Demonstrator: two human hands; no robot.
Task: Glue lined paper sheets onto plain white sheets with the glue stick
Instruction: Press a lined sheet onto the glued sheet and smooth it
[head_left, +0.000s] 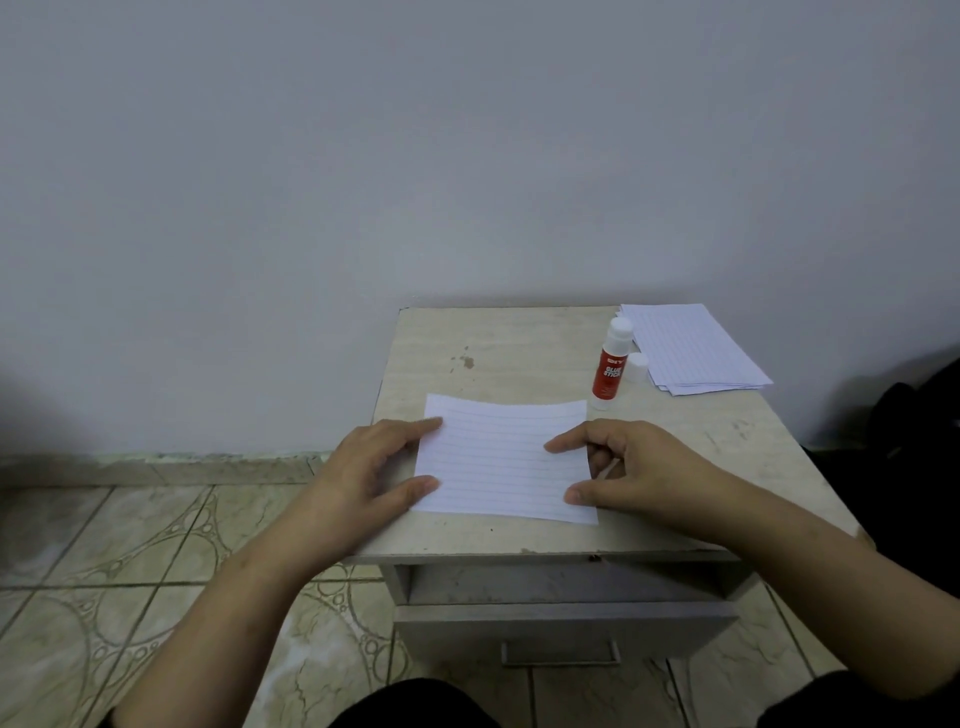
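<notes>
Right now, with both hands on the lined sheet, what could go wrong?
1. The lined sheet may set crooked: a strip of white sheet shows only at its far-left edge.
2. The glue stick stands upright just beyond the sheet; the right hand could knock it over.
3. Its cap looks off, so the glue may dry.

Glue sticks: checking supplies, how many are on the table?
1: the glue stick stands upright toward the table's far right, beside the paper stack. Behind it is a small white cap.
</notes>
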